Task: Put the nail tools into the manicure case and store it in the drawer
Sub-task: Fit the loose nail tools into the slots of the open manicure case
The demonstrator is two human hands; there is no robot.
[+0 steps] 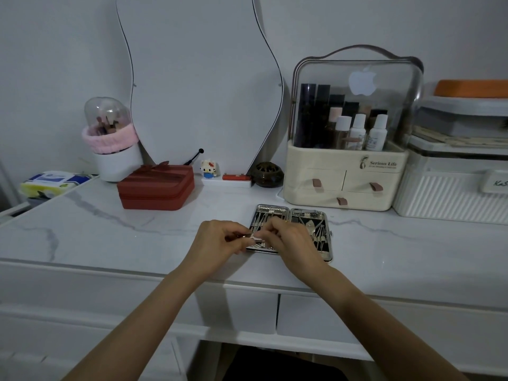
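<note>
White marble-look vanity top (110, 232): open silver metal manicure case (302, 224) lies flat near its front edge, black lining filled with tools. Left hand (217, 243) pinches a slim metal nail tool (247, 236) over the case's left half; right hand (291, 240) pinches there too.

Count of items on the worktop (110, 235)

Hands: 2, left hand (217, 243) and right hand (294, 240). Open manicure case (308, 218): 1. Red zip case (156, 187): 1. Cosmetics organiser (346, 171): 1, showing 3 small drawers. Brush holder (112, 141): 1. Worktop drawer fronts (316, 317) below: 2.
</note>
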